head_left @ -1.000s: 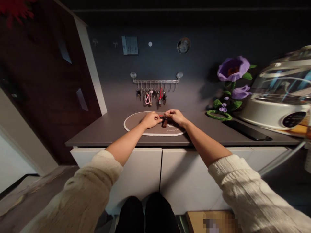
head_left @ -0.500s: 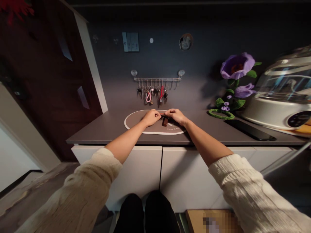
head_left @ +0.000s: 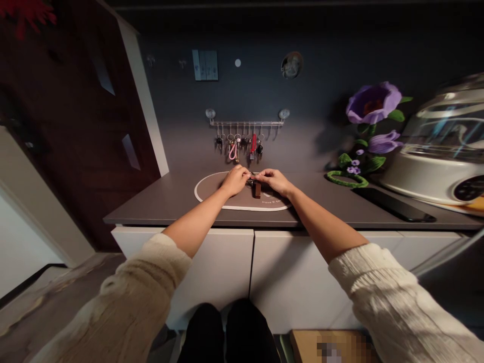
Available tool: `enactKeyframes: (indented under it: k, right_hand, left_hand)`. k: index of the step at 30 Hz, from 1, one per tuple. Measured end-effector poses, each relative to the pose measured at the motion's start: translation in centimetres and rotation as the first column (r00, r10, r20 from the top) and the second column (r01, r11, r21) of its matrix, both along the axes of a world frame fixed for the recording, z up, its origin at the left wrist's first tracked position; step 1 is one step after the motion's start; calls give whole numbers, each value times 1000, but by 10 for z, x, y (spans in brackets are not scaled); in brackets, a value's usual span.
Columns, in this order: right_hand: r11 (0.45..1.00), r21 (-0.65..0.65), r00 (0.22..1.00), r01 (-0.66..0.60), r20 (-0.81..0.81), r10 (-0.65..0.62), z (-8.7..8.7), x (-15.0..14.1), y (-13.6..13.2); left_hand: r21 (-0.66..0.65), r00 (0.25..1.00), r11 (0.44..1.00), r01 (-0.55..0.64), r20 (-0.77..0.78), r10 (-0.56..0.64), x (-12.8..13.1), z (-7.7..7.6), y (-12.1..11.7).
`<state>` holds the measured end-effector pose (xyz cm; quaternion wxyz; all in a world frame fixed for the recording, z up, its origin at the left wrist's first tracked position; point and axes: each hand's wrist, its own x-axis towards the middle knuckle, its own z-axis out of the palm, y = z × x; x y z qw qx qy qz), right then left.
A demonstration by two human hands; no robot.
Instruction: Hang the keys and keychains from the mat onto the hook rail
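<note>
A dark wall [head_left: 253, 93] stood before you, with a brown door [head_left: 75, 126] on your left. White cabinet doors [head_left: 212, 262] faced your knees, under a grey-brown counter [head_left: 162, 201]. At the counter's right end sat a pale appliance [head_left: 427, 169] with a clear upper part, and just beside it a purple flower [head_left: 374, 106] rose above a green ring. An oval mat [head_left: 207, 191] with a pale rim lay in front of you, and a clear hook rail [head_left: 245, 123] was fixed to the wall above it, hung with keys [head_left: 260, 147]. A flat black slab [head_left: 395, 204] rested near the flower.

Your left hand [head_left: 236, 180] and right hand [head_left: 275, 181] met over the mat, fingertips almost touching. Below them, over the mat, was a small brown block [head_left: 257, 190]; whether it hung or lay there, you could not tell. Each hand had thumb and fingers pinched nearly together on a dark piece [head_left: 250, 182] just above the block, its shape mostly hidden by your fingers.
</note>
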<state>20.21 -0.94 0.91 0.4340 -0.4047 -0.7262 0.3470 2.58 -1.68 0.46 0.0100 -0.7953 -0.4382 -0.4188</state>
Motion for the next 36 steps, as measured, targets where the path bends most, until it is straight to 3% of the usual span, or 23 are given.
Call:
enactKeyframes:
  k: [5,13,19,26,36]
  right_hand:
    - [1000,26,996,-2,-84,4,0,-2,2]
    - [995,-28,989,96,-109,-98,3,-5,-1]
    - [992,-114,991,48,-116,-61,2,-5,-1]
    - [992,-120,991,-35,-133,19,0,-6,0]
    - [994,-45,987,-100,-128,93,0,-8,2]
  left_hand:
    - [13,998,1000,-24,-57,24,0,3,-2]
    - [67,990,996,-66,-117,74,-2,4,-2]
    - [32,991,997,-69,115,65,0,9,-2]
    - [-15,948,999,-45,314,47,2,9,1]
    - [-199,765,961,193,644,-21,8,8,0]
